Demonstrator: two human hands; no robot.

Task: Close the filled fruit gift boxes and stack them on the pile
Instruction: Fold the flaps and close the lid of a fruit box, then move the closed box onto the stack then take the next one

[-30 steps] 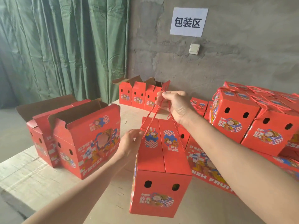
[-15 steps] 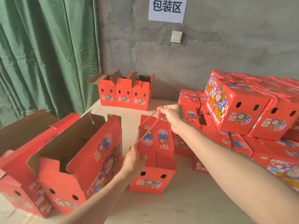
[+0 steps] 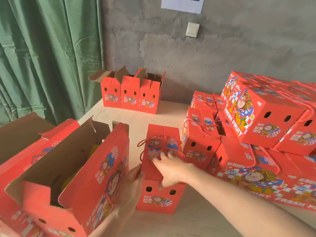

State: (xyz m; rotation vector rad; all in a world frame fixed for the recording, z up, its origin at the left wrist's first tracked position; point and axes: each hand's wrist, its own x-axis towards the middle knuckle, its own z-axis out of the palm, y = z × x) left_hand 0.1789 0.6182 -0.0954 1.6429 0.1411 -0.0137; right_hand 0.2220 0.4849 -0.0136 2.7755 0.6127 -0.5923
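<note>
Right forearm reaches in from the near right of the closed box (image 3: 158, 200). The right hand (image 3: 171, 170) lies on top of it, fingers (image 3: 158, 162) spread and straight on the lid, thumb hanging over the front edge; it is blurred, but nothing is pinched. The left hand (image 3: 131, 183) is against that box's left side with the palm on the cardboard. Its fingers look straight rather than curled, though blur hides the tips.

The box stands upright on the bench (image 3: 196, 219), flaps shut, and its red rope handle (image 3: 145, 147) lies slack across the lid. Left of it is a narrow gap, filled by the left hand, then the open box (image 3: 95, 168) with its flap up. Right of it, the pile (image 3: 266, 117) starts just beside the box wall with barely a sliver between. There is bare bench in front of the box and more behind it, running up to three open boxes (image 3: 130, 98) by the grey wall (image 3: 222, 48).
</note>
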